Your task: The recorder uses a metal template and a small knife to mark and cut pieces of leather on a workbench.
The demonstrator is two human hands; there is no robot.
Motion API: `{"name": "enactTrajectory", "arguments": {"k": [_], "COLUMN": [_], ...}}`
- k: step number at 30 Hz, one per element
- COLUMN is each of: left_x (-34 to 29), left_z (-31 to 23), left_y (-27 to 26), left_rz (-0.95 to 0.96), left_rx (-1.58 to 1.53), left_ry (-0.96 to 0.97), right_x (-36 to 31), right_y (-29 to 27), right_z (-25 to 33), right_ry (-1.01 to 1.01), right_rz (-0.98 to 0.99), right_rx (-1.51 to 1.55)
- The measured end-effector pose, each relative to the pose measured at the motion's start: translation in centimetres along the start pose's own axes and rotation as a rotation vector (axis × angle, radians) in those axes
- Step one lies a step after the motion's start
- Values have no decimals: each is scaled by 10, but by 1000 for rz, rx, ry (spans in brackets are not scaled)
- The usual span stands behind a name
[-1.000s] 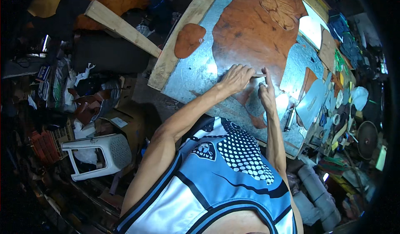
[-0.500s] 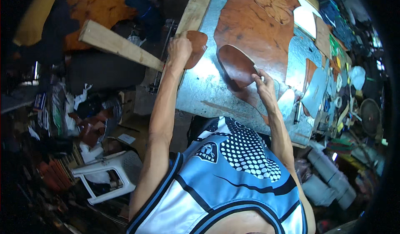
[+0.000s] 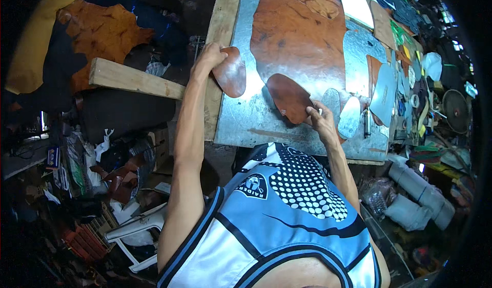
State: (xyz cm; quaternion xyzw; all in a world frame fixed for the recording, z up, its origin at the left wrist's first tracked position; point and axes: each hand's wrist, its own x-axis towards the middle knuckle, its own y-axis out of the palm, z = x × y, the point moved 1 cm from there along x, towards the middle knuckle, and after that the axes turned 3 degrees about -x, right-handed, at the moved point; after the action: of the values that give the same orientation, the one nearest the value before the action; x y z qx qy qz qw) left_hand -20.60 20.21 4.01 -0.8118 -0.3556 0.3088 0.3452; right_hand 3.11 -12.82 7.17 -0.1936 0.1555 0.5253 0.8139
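Note:
My left hand (image 3: 210, 58) pinches the upper edge of a brown oval leather piece (image 3: 231, 75) at the table's left side. In my right hand (image 3: 324, 123) is the lower right edge of a second, darker leather piece (image 3: 288, 97), rounded at its far end, with a small pale mark low on its face. Something small and whitish shows between the right fingers; I cannot tell what. Beneath and beyond it, a large brown hide (image 3: 302, 42) spreads over the metal-topped table (image 3: 241, 124). The hide's near edge is partly covered by the right-hand piece.
Right of the hide lie a pale oval template (image 3: 350, 118), a grey template (image 3: 383, 101) and a dark pen-like tool (image 3: 367, 123). A wooden beam (image 3: 136, 80) juts toward the table from the left. A white plastic stool (image 3: 138, 231) stands at lower left among scraps.
The left leather piece has swung lower and now shows its face more fully. The right piece has turned and come down nearer my body. The whole view has shifted slightly.

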Motion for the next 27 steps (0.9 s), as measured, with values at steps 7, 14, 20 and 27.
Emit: {"name": "enactTrajectory", "arguments": {"k": [7,14,20,27], "left_x": [-50,-59,-73,-68], "left_z": [20,35,13,21], "left_y": [54,65,51,56], "left_rz": [-45,-76,33,50], "left_rx": [-751,-1022,-1100,-947], "left_ry": [4,-3,-79,-52], "right_x": [5,59,60,65], "right_y": [19,101,114,116], "right_z": [18,-12,-4,-2], "right_ry": [108,215,218,218], "right_rz": [133,287,290,261], "right_rx": [275,333,327,224]}}
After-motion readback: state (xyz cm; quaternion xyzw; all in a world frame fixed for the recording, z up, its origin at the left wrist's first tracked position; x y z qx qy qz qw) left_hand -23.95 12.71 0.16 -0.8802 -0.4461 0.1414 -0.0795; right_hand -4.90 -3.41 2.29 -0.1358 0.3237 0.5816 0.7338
